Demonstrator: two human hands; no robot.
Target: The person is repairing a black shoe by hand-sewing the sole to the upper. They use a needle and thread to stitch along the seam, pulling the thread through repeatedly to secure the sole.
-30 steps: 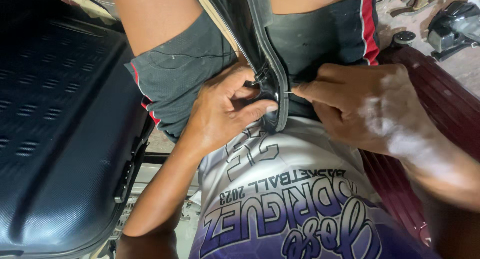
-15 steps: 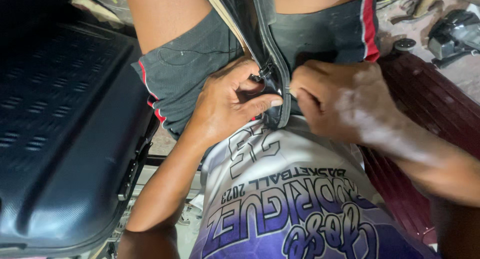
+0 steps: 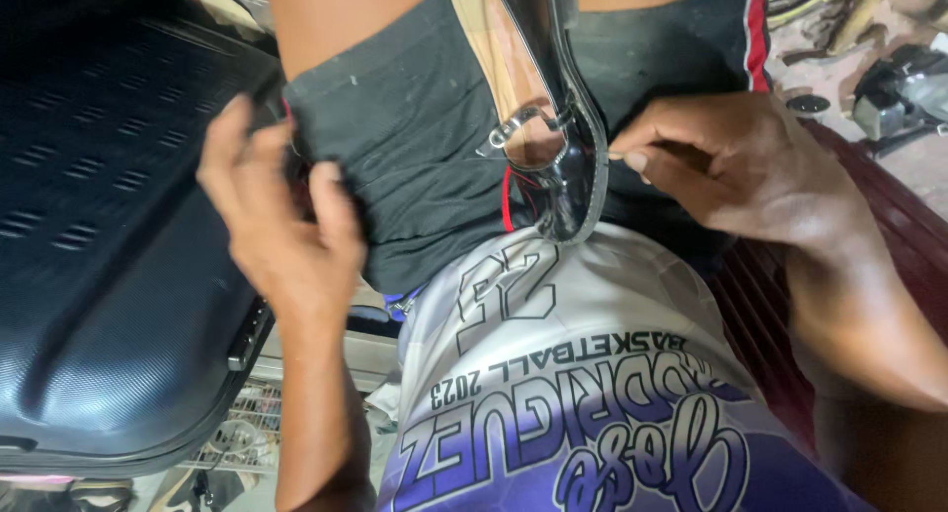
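Observation:
A glossy black shoe piece [image 3: 563, 166] with a tan lining and a metal buckle [image 3: 513, 127] stands clamped between my thighs, which are in dark shorts [image 3: 415, 157]. A red thread [image 3: 507, 201] hangs at its lower edge. My right hand [image 3: 731, 166] sits just right of the piece, fingers pinched on what looks like a thin needle [image 3: 614, 157] at its edge. My left hand [image 3: 281, 226] is off the piece, fingers loosely apart, beside the left shorts leg and holding nothing.
A black hard-shell case [image 3: 109, 255] fills the left side, close to my left hand. My white and purple jersey [image 3: 573, 393] covers the lower middle. A dark red ribbed seat [image 3: 889, 216] is at the right, with tools and clutter on the floor [image 3: 889, 87] beyond.
My left hand has let go of the black piece and swung left toward the case. My right hand stays pinched at the piece's right edge.

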